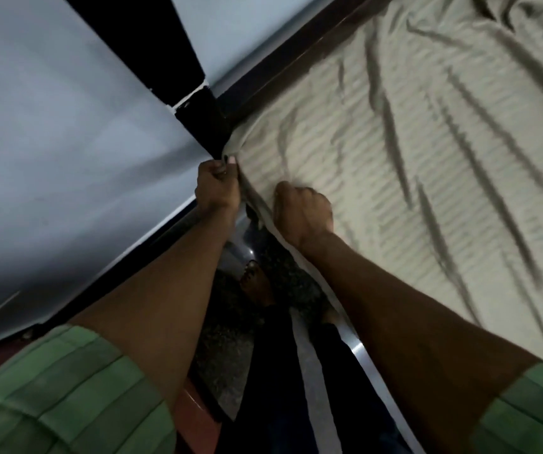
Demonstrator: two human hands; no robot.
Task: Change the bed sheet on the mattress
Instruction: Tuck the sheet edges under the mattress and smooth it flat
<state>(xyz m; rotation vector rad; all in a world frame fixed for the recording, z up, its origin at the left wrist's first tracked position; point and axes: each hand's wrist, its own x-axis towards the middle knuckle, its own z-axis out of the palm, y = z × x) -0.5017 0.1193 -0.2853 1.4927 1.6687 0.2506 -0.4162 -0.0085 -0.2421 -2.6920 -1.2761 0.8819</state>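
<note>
The person stands at the bed's corner, where the left hand (217,188) pinches a fold of the bed sheet (394,178) between thumb and curled fingers right beside the dark bedpost (204,126), and the right hand (302,211), at about four o'clock from the left, is closed into a fist that bunches the sheet's edge along the side of the mattress, which itself is hidden under the cloth. Whether the corner is being tucked in or pulled free cannot be told from this view; either way the step looks best done by keeping both grips close to the corner, drawing the cloth evenly toward six o'clock, and letting the right hand hold the side taut while the left works the fold past the post, so that the fabric does not snag on the frame (296,63). The sheet covers the mattress from the corner out toward two and three o'clock; it is a pale beige, thin and soft-looking weave with fine woven stripes, and it lies in long, loose creases that fan away from the hands, so it should slide and gather easily. The frame and post are dark, hard and glossy, with straight edges. The wall (50,126) at nine o'clock is smooth and pale blue-grey. Both forearms are bare below ribbed green sleeves (66,394), and a bare foot (258,283) shows on the speckled floor (221,342) at six o'clock.
</note>
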